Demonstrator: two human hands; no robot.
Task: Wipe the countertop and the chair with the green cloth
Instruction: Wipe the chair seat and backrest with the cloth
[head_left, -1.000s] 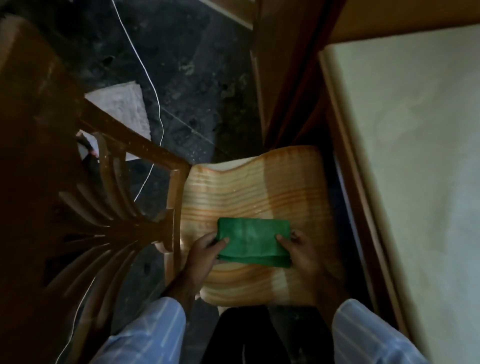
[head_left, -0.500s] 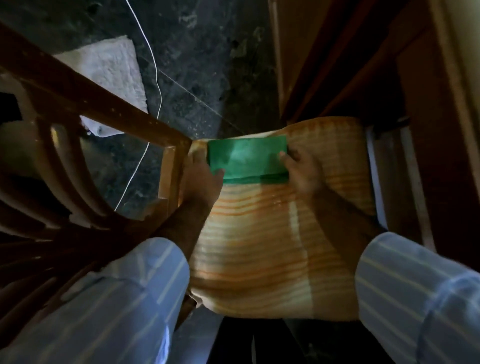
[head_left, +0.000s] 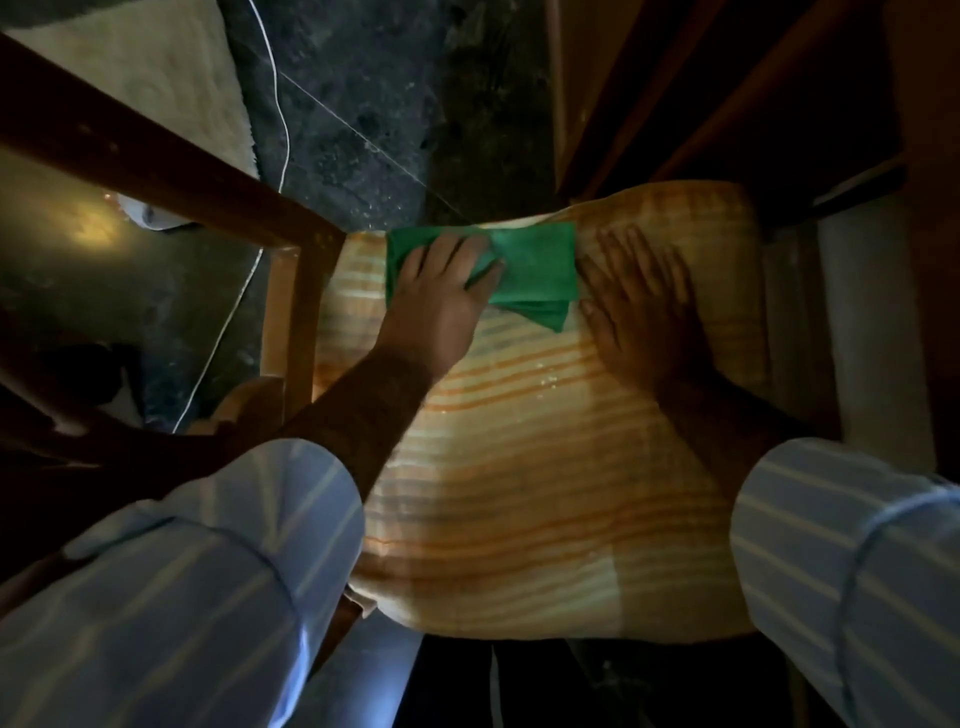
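A dim room, seen from above. The chair seat (head_left: 545, 467), pale wood with orange grain stripes, fills the middle; its dark back rail (head_left: 156, 161) runs off toward 10 o'clock. The green cloth (head_left: 535, 265), folded, lies on the seat's far edge at 12 o'clock. The left hand (head_left: 441, 291) presses flat on the cloth's left part, fingers spread over it, a loose grip bunching the fabric. The right hand (head_left: 639, 301) lies flat and wide open on the seat, just beside the cloth at 3 o'clock. Both sleeves are pale and striped. Dark speckled floor (head_left: 374, 104) lies beyond, with a thin white cord (head_left: 283, 130) and a cream mat (head_left: 156, 73) at 11 o'clock. Dark wooden furniture (head_left: 727, 78) stands at 1 o'clock.
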